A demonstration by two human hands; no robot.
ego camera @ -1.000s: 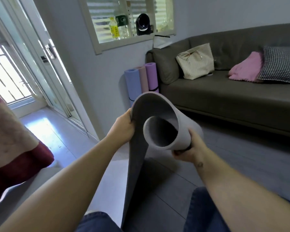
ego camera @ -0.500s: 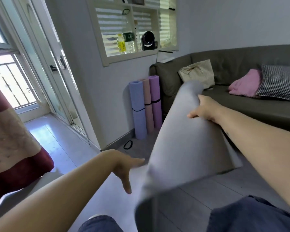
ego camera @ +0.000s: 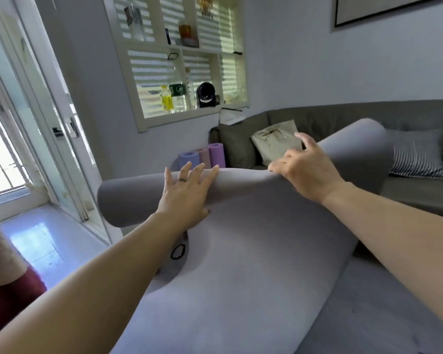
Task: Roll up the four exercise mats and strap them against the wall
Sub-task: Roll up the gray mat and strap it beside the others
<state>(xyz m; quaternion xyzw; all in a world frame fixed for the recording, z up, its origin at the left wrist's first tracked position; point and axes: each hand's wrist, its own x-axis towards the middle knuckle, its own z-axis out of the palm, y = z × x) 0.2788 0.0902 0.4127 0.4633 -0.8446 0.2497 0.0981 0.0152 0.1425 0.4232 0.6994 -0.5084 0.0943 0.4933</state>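
Item, fourth of four: grey mat, matte soft foam, a fat tube trailing loose sheet, now across centre frame where it swung free half a second ago; left hand newly laid flat, fingers spread; right hand open on top; three rolled mats stand upright behind; rolling unfinished, I judge.

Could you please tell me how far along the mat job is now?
Done: three rolled mats stand at the wall beside the sofa. In hand: the left hand and right hand rest on the part-rolled grey mat. Left: finish rolling it, strap it, perhaps with the black loop on the floor, and stand it alongside.
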